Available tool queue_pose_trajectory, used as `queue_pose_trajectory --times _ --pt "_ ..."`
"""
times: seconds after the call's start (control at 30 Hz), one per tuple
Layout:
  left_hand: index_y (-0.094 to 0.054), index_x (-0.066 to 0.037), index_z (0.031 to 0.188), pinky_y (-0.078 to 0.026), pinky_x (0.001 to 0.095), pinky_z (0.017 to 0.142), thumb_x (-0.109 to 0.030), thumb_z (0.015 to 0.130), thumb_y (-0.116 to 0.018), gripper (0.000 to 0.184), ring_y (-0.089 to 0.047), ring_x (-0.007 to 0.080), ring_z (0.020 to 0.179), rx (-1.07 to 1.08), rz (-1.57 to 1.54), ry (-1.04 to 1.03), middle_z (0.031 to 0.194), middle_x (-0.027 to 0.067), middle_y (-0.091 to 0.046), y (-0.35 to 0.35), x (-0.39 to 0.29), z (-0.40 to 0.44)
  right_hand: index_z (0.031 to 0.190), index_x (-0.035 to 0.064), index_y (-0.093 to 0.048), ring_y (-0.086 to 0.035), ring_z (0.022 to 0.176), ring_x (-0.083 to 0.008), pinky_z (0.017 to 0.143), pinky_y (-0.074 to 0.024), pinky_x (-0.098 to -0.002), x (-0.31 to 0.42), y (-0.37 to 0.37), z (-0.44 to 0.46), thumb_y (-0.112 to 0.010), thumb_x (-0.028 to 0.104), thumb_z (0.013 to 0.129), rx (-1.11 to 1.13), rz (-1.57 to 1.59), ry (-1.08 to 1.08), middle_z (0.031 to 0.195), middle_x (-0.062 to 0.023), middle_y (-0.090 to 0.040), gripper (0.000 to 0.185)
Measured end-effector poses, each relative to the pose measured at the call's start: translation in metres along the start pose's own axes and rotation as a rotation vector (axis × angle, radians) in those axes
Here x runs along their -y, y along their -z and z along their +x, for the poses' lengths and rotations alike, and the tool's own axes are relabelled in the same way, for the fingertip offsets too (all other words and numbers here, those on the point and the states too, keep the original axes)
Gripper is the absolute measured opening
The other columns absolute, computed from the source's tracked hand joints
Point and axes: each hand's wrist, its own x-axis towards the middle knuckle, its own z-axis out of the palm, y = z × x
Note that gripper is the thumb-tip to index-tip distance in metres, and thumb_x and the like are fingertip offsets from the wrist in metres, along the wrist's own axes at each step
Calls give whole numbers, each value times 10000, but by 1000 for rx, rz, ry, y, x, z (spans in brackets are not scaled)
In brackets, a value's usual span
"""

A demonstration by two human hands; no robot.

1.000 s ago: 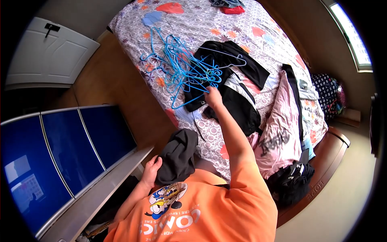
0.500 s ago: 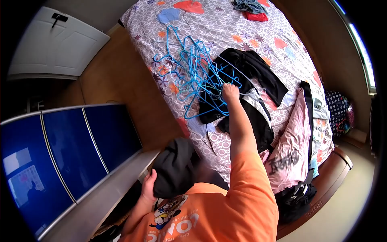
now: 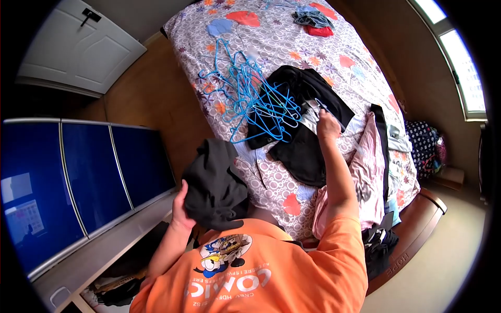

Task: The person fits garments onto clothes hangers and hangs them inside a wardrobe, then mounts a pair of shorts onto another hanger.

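My left hand (image 3: 182, 209) is closed on a dark grey garment (image 3: 216, 182), which hangs bunched in front of my body. Over the bed, my right hand (image 3: 329, 126) grips a thin clothes hanger (image 3: 319, 103); its far part blurs into the clothes behind. To the left of that hand lies a tangled pile of blue hangers (image 3: 250, 94), partly on top of black clothing (image 3: 297, 86). A black garment with a white part (image 3: 305, 156) is spread just below and left of my right hand.
The patterned bed (image 3: 282, 39) also bears a pink garment (image 3: 368, 167) at right and folded denim (image 3: 313, 19) over red cloth (image 3: 320, 32) at the far end. Blue-fronted cabinets (image 3: 94, 172) and an open drawer (image 3: 112, 281) flank my left. A white door (image 3: 78, 49) stands beyond.
My right hand has moved right, away from the hanger pile, with a hanger in it. The dark grey garment in my left hand has risen and spread out a little.
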Motion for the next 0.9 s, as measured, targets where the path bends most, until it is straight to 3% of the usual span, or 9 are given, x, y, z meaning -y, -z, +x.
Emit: queue_pose_trajectory --times 0.07,0.17,0.23,0.33,0.47,0.6,0.63,0.8,0.9 --pt "-417 -44 1329 -335 443 1046 -435 922 -468 566 -454 285 1221 32 -6 -10 1347 116 -459 -4 4 -9 1069 185 -598 -643 750 -326 635 -480 -438 -7 31 -24 -445 259 909 -31 309 -256 848 -124 -654 234" --pt "-422 -66 1336 -315 453 1055 -447 939 -413 551 -442 296 1232 139 -94 -15 1357 117 -450 -10 7 -22 1264 169 -525 -529 518 -136 492 -404 -286 -8 37 -71 -497 226 932 -166 936 -394 620 -38 -555 337" --pt "-423 -64 1335 -313 456 1056 -451 942 -402 552 -445 297 1229 187 -138 1 1352 116 -456 -19 11 -33 1277 53 -490 -341 441 -20 406 -256 -170 15 107 -112 -539 132 891 240 1834 -442 575 71 -394 397" --pt "-427 -59 1329 -317 457 1052 -461 945 -386 557 -454 296 1221 283 -176 31 1342 118 -467 -30 20 -49 1168 50 -541 -311 412 -23 382 -225 -179 41 167 -159 -511 49 881 452 2287 -292 563 62 -413 289" --pt "-435 -51 1315 -340 445 1038 -471 948 -370 562 -477 292 1199 365 -114 75 1327 127 -479 -38 37 -70 974 47 -568 -561 851 -99 714 -460 -241 64 239 -201 -678 -36 749 421 1889 228 930 -13 -596 264" --pt "-423 -40 1315 -372 417 1018 -509 919 -415 614 -500 276 1170 430 -5 23 1290 131 -507 -39 60 -94 938 28 -558 -574 834 -143 718 -480 -289 85 268 -234 -678 -39 659 222 1245 577 896 -66 -630 311" --pt "-384 -41 1347 -396 384 996 -385 854 -614 644 -509 244 1155 434 80 -92 1270 127 -517 -36 64 -106 937 66 -580 -603 714 -193 669 -485 -316 86 266 -239 -654 15 689 137 1357 535 808 -102 -612 264" --pt "-298 -81 1410 -422 334 953 -52 657 -803 907 -531 195 1111 435 463 -525 1273 91 -505 -26 71 -151 934 18 -583 -608 783 -122 732 -485 -250 58 290 -243 -554 60 815 509 2454 -45 872 -46 -634 129" --pt "-433 -149 1338 -470 339 865 -68 710 -741 704 -576 238 1023 259 1662 -947 1149 82 -538 -1 71 -158 998 15 -561 -632 796 -170 748 -509 -290 42 320 -246 -611 92 803 524 2575 14 887 -74 -640 216"
